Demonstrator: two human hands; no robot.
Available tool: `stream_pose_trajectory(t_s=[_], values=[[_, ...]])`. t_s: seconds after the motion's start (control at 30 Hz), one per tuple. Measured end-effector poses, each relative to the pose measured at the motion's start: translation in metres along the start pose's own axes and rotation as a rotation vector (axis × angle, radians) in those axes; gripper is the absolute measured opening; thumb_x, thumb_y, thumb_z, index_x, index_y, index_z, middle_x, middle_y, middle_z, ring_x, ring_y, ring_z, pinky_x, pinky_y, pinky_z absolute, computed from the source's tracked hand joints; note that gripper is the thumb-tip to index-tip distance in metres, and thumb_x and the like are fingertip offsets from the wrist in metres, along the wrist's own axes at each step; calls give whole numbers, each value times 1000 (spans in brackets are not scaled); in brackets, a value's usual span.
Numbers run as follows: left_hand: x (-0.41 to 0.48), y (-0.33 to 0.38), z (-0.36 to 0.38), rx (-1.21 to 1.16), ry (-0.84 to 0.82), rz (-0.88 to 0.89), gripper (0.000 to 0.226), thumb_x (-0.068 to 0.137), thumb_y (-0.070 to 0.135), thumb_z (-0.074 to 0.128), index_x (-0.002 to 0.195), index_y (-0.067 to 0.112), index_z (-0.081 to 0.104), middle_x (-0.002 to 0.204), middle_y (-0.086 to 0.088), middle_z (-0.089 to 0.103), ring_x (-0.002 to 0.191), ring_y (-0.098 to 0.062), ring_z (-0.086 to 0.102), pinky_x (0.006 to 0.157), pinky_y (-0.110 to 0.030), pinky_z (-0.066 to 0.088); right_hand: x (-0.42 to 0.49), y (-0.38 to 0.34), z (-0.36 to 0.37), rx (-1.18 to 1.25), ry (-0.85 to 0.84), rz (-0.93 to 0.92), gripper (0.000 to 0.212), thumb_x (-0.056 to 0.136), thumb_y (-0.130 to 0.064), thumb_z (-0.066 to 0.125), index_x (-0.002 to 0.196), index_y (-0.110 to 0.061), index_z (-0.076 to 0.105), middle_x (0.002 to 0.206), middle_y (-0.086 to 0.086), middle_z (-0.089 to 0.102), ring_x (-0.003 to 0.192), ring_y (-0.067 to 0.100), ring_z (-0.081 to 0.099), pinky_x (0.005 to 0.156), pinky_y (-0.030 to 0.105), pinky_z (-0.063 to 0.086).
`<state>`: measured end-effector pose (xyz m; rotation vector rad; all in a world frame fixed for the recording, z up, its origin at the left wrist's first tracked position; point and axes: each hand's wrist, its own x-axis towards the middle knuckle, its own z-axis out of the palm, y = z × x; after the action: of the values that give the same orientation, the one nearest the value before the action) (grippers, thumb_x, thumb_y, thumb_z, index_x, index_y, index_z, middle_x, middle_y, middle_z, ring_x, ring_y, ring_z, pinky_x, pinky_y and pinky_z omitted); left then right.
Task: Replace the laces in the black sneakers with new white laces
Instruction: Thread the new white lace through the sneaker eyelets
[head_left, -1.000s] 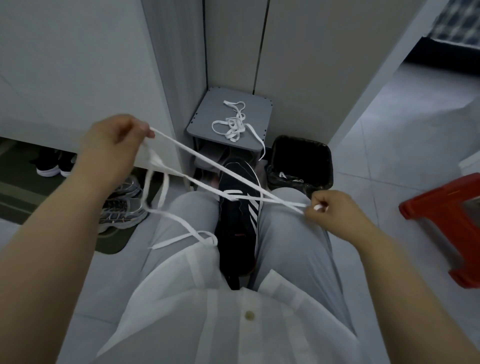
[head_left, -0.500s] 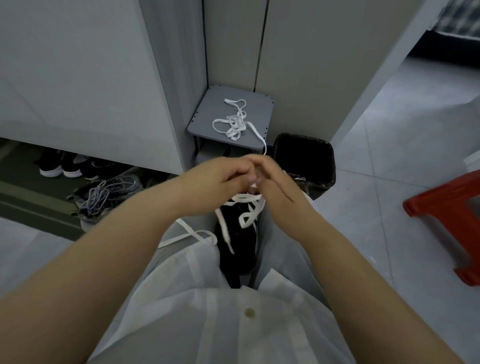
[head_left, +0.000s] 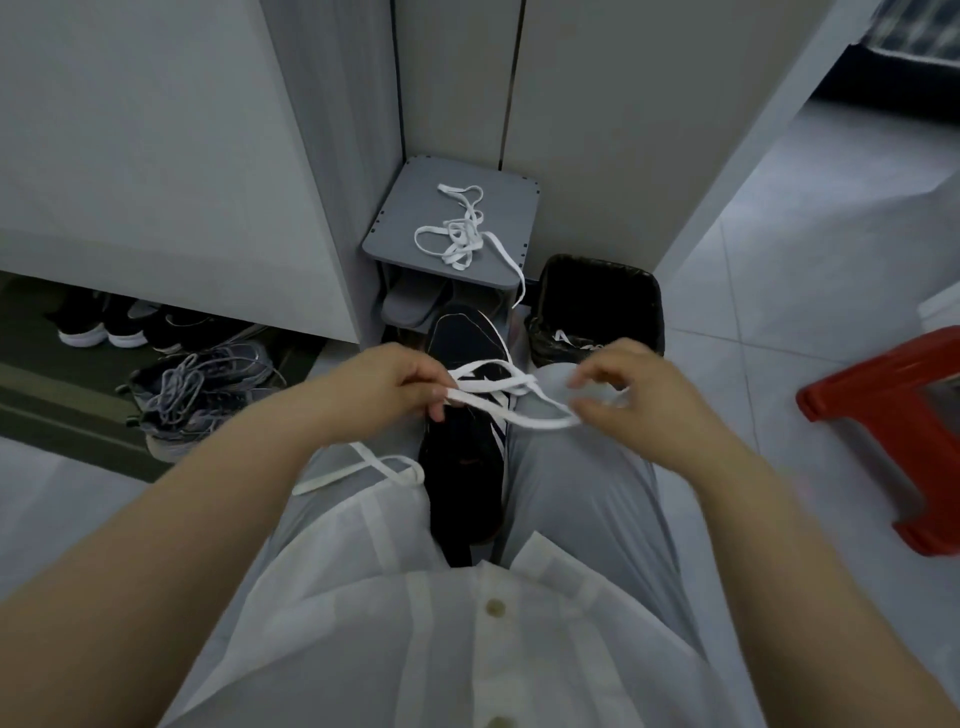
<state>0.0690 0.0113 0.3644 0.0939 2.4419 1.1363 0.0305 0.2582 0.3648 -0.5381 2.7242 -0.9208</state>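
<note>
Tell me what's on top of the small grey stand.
A white lace lies tangled on the stand, one end hanging over its front edge. The spot under the tangle is covered.

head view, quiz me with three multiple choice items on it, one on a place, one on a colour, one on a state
1. The tangled spare lace lies on: A the person's lap; B the grey stand; C the floor tiles.
2. The stool at the right edge is: A blue; B yellow; C red.
3. The left hand: A pinches the white lace above the black sneaker; B lies flat on a knee; C hangs empty.

Answers:
1 B, the tangle sits on the stand's flat grey top in the corner.
2 C, its seat and legs show red.
3 A, its fingers close on a strand of the lace.
</note>
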Motion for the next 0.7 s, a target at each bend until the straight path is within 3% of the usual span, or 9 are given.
stream_pose_trajectory(t_s=[0.07,0.13,0.23,0.33,0.4,0.5,0.6,0.7], values=[[5,7,14,-43,-46,6,15,90,14,56,79,23,63,70,9,68,60,-1,58,66,-14,45,0,-15,23,32,-137,-96,38,78,-18,72,115,-20,59,107,-11,52,100,4,50,85,14,36],[9,9,25,-87,-6,-5,10,86,16,63,77,18,59,66,5,68,57,-5,60,61,-14,45,-2,-33,46,152,-205,-161,46,81,-21,71,123,-20,52,107,-15,56,98,-3,54,85,10,40],[10,4,34,-176,165,-46,17,80,18,69,75,17,52,59,-2,65,56,-12,56,62,-25,46,-3,-39,63,336,-150,-117,39,79,-17,72,115,-24,58,84,-19,63,78,-5,60,75,7,44],[8,2,40,-307,238,-56,15,84,22,64,80,14,51,55,4,66,53,-6,59,59,-18,47,2,-28,66,408,3,-96,22,78,-11,72,98,-19,72,79,-11,66,77,5,62,74,12,47],[8,-3,44,-173,304,-66,16,89,27,57,84,11,58,63,4,65,61,-10,60,61,-17,44,6,-19,65,379,79,-63,13,78,-12,72,91,-13,75,83,-4,68,82,9,63,78,18,48],[9,-16,54,125,364,-38,14,88,18,58,94,13,69,84,-3,58,78,-15,51,70,-20,35,14,-7,70,225,-39,-39,9,83,-15,68,89,-13,74,85,-4,67,83,10,61,79,19,46],[10,-23,64,161,415,-31,29,84,10,62,111,19,67,91,-3,46,86,-14,44,80,-20,32,23,-5,81,124,-23,-20,8,87,-21,60,86,-20,67,86,0,65,82,16,59,77,33,48],[12,-24,67,104,516,-49,34,83,11,64,115,22,65,90,-2,44,89,-18,46,80,-20,32,37,-8,83,166,106,80,10,90,-20,55,88,-15,63,88,3,67,79,15,58,72,26,44]])
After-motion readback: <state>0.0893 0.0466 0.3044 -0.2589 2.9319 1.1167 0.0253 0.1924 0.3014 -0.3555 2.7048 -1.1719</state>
